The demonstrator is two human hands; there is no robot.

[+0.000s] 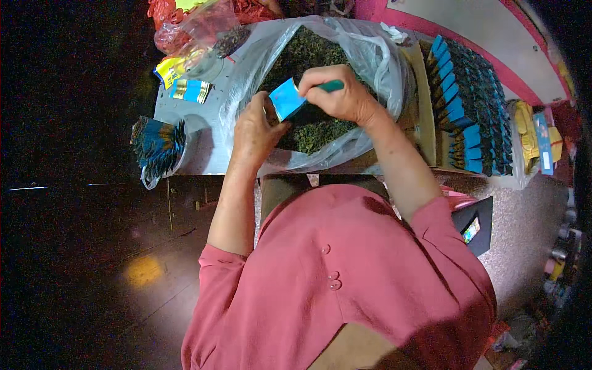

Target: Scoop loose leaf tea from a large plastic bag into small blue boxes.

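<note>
My left hand (256,127) grips a small blue packet (287,100) by its lower left side, tilted over an open clear plastic bag (379,53). Dark dried leaves (310,51), which look like tea, fill the bag beneath both hands. In my right hand (340,95) is a tool with a green handle (331,86); its working end is hidden. The fingers of that hand meet the packet's upper right corner. Whether the packet has anything inside cannot be seen.
Many similar blue packets stand in rows in a cardboard box (428,106) on the right. A flat stack of blue-and-gold packets (190,90) lies at the left, above a plastic bag of fanned packets (157,143). Red plastic bags (166,14) sit at the back left.
</note>
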